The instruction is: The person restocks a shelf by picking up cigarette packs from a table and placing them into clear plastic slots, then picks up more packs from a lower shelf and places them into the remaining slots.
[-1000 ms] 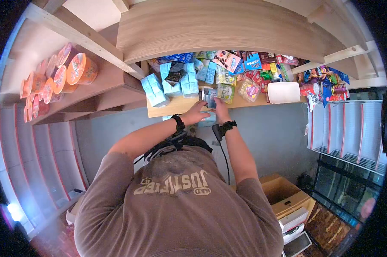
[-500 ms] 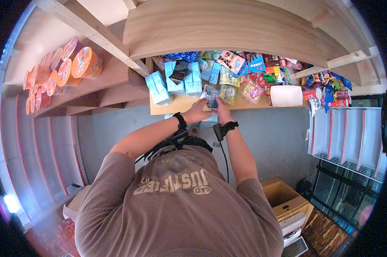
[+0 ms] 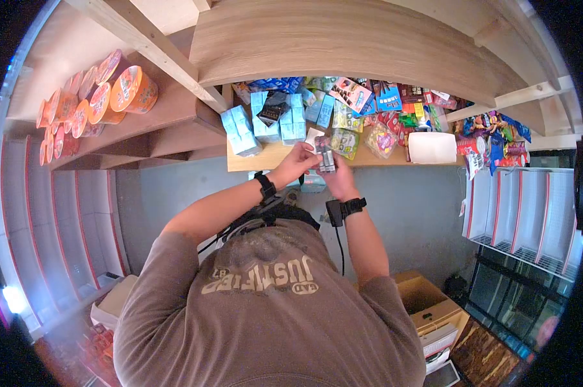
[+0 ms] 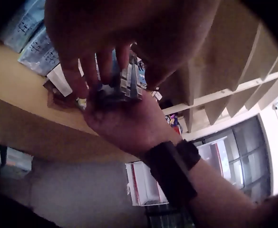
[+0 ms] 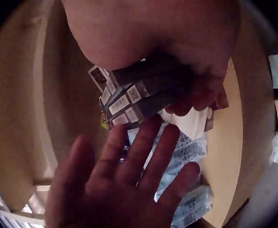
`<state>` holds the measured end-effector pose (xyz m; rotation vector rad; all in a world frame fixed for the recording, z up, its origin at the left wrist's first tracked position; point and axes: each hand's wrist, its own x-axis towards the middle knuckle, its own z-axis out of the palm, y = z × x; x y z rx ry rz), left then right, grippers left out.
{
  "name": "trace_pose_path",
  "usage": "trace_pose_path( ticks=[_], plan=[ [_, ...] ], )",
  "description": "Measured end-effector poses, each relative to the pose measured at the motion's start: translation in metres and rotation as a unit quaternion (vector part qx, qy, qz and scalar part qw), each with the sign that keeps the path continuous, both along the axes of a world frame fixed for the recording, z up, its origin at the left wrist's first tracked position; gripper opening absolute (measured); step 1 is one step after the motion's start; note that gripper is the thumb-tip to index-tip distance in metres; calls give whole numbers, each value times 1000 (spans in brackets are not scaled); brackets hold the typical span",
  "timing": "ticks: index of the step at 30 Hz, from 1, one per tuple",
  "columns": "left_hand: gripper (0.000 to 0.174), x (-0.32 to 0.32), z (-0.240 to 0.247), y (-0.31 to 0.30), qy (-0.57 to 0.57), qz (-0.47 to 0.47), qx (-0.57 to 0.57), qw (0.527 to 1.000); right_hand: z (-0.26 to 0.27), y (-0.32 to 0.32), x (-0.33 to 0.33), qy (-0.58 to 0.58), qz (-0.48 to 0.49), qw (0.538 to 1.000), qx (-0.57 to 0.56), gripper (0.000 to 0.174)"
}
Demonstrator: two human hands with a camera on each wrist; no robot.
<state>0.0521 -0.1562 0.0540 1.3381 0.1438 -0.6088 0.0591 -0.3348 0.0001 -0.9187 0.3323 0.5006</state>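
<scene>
My right hand (image 3: pixel 340 182) grips a bundle of small dark packs (image 3: pixel 327 158) with white labels on their ends, in front of the table's edge. In the right wrist view the packs (image 5: pixel 129 97) lie side by side, their far ends hidden by the right hand (image 5: pixel 177 42). My left hand (image 3: pixel 292 166) is just left of the bundle. Its fingers (image 5: pixel 143 142) are spread and fairly straight, with the tips right at the labelled ends. A small white box (image 5: pixel 192 122) lies on the table behind the hands.
Blue wrapped packs (image 3: pixel 241 132) stand at the table's left, with a black packet (image 3: pixel 272 108) on top. Snack bags (image 3: pixel 379 138) and a white container (image 3: pixel 432 148) sit to the right. A wooden shelf (image 3: pixel 343 51) overhangs the table. Orange tubs (image 3: pixel 133 89) fill the left shelf.
The bundle has been turned, so its dark, white-labelled ends now show instead of a bluish face. The right hand has drawn back towards the body, and the white box behind has come into view.
</scene>
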Motion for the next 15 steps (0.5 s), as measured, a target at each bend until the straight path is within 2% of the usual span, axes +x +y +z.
trace_pose_path(
  ticks=[2,3,4,6,7,8,9,10,12,13,15],
  plan=[
    [50,-1,0,7,-105,16,51,993,-31,7,-4,-116,22,990,-80,34],
    [50,-4,-2,13,-122,21,61,990,34,15,-5,44,58,992,103,33],
    [57,-7,6,18,-118,29,67,990,34,20,-7,34,69,988,135,30],
    [62,-12,34,32,-78,29,5,997,45,35,-14,-41,145,984,92,28],
    [61,-13,28,44,-33,13,-15,999,45,46,-17,-122,154,980,17,28],
    [55,-18,56,52,2,23,-31,999,44,57,-21,-203,160,964,-55,28],
    [54,-21,54,62,13,39,-50,998,38,67,-19,-242,184,942,-142,30],
    [52,-24,48,70,24,55,-71,996,64,77,-20,-171,185,962,-107,34],
    [48,-33,49,82,5,104,-71,992,78,97,-16,-109,194,973,-68,37],
    [45,-39,64,86,-14,145,-75,986,78,109,-18,-126,201,968,-82,36],
    [44,-50,62,101,-5,188,-144,972,73,128,-17,-167,219,951,-142,34]
  ],
)
